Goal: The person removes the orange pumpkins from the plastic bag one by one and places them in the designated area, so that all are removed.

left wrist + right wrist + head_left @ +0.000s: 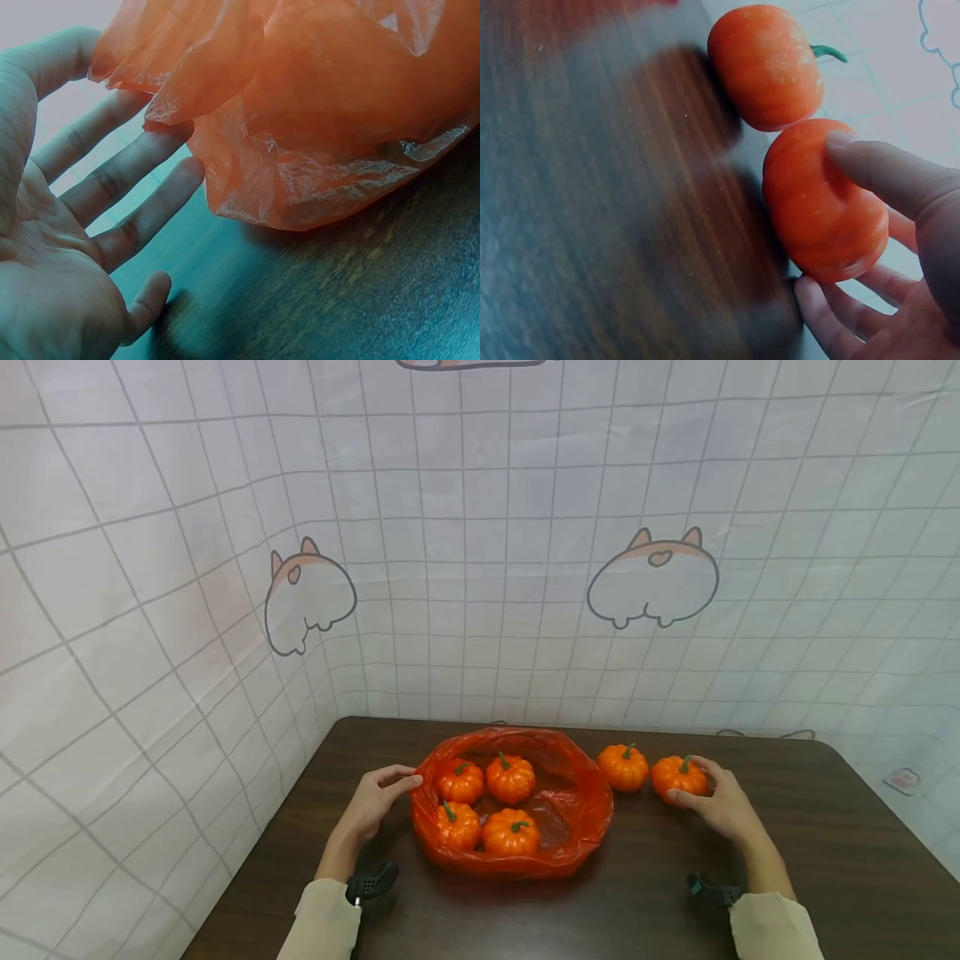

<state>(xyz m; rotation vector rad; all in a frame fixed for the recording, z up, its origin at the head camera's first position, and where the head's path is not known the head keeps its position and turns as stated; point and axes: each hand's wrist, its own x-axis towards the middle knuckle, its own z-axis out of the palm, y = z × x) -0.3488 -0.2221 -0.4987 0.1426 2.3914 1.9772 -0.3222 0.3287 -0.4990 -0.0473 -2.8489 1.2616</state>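
Note:
A red plastic bag [512, 866] stands with its mouth spread wide, and several small orange pumpkins [511, 778] with green stems lie inside. At its left rim, my left hand [380, 802] pinches the thin plastic between thumb and fingers; the left wrist view shows the bag's folds [195, 75] hanging over those fingers, the little finger apart from it. To the right of the bag, my right hand [720, 797] grips a small pumpkin [821, 199], thumb on the near side and fingers round the far side. Left of that one sits another small pumpkin [622, 767], just beside the bag.
Everything stands on a dark brown wooden table [600, 910]. Behind it and on the left hangs a white grid-patterned curtain [480, 635] with cartoon animal drawings. Thin dark cords [797, 733] show at the table's back edge.

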